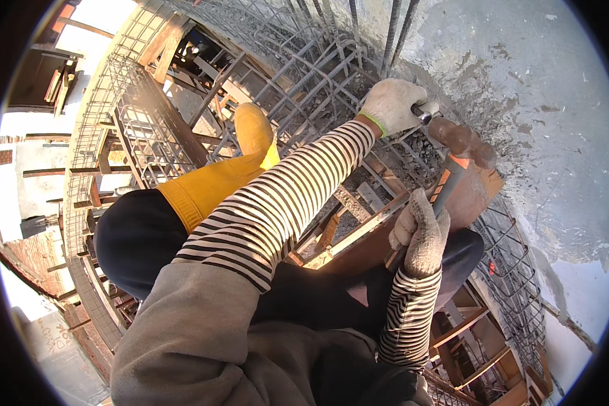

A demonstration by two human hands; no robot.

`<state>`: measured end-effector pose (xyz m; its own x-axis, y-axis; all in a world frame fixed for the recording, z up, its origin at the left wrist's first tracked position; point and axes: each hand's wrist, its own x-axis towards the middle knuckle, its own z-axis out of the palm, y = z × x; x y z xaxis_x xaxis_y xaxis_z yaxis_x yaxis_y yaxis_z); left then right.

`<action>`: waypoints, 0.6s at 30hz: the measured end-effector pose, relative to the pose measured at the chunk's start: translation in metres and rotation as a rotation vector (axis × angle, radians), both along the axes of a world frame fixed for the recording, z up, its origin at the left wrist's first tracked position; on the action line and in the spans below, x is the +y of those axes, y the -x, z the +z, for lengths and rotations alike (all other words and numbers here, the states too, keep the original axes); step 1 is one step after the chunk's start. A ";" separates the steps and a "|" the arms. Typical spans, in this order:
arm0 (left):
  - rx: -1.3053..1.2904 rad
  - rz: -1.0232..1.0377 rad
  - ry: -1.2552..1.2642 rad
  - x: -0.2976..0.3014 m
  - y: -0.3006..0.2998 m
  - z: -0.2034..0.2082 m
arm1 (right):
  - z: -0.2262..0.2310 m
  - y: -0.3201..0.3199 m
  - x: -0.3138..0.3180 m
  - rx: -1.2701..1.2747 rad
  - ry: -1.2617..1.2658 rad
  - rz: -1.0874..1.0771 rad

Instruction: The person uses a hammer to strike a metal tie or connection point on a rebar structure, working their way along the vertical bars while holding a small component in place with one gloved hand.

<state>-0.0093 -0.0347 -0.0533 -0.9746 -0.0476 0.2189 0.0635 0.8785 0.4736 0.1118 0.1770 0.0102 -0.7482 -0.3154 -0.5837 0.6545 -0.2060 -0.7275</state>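
concrete wall (548, 122): grey, rough and chipped where our chisel meets it, beside the rebar cage (298, 61).
hammer (461, 145): top-heavy and stiff, we judge; its orange-banded handle offers the grip, low down.
right hand (423, 233): gloved, closed round the hammer's handle.
left hand (392, 105): gloved, clenched on the chisel.
chisel (426, 111): short steel, hard and slippery, held against the wall.

The chisel (426, 111) is sitting in the left hand (392, 105) against the concrete wall (541, 101), the hammer (457, 159) lying just right of it in the right hand (423, 233), rebar cage (304, 61) standing to the left.
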 end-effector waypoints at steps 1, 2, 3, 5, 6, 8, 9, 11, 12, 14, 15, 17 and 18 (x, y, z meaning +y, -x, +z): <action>0.020 0.019 -0.035 0.003 -0.007 -0.010 | 0.007 -0.004 0.008 0.044 0.072 -0.058; 0.070 0.029 -0.059 0.003 -0.004 -0.006 | 0.023 -0.003 0.021 0.137 0.194 -0.097; 0.035 0.011 -0.050 0.006 0.000 0.002 | 0.031 0.003 0.040 0.271 0.400 -0.133; 0.065 0.010 -0.065 -0.001 -0.007 -0.005 | 0.068 0.017 0.063 0.547 0.451 -0.275; 0.095 -0.013 -0.084 0.003 -0.003 -0.005 | 0.098 0.024 0.077 0.720 0.430 -0.377; 0.105 -0.023 -0.121 0.013 0.005 0.000 | 0.127 0.032 0.089 0.999 0.448 -0.516; 0.092 -0.032 -0.118 0.017 0.008 0.003 | 0.118 0.034 0.084 1.035 0.520 -0.480; 0.034 0.000 -0.073 0.006 -0.001 -0.002 | 0.029 0.034 0.045 0.901 0.672 -0.400; 0.045 0.001 -0.073 0.007 0.001 0.003 | -0.015 0.019 0.020 0.640 0.591 -0.331; 0.023 -0.017 -0.065 0.012 0.000 0.001 | -0.047 0.002 -0.018 0.025 0.055 -0.023; -0.003 -0.020 -0.055 0.009 -0.005 -0.004 | -0.040 -0.005 -0.013 0.012 0.027 -0.037; 0.021 0.005 -0.063 -0.001 -0.007 -0.008 | -0.009 -0.009 -0.007 0.034 0.044 -0.084; -0.011 0.002 -0.073 0.000 -0.012 -0.015 | 0.004 -0.009 0.000 0.056 0.074 -0.126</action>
